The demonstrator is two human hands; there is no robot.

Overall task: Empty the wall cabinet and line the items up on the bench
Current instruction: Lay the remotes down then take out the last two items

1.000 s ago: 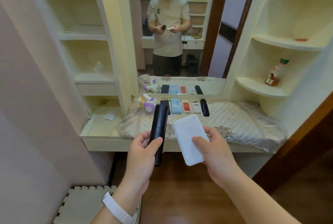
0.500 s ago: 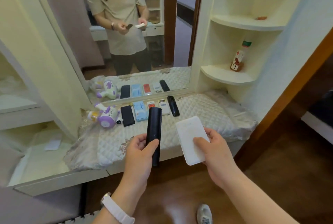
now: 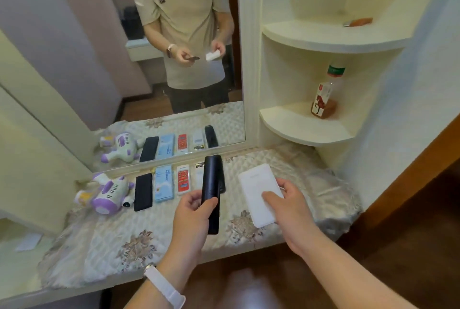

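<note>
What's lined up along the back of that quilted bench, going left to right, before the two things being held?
Purple-and-white toy → black flat case → light blue box → red-and-white card pack. After that the held black remote covers the row, so the order is unclear.

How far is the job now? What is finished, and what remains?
Done: a row along the mirror on the bench, from the purple toy to the red card. In hand: the left hand holds a black remote, the right hand a white slab; neither is set down. Left: the bottle and a small orange item on the corner shelves.
</note>
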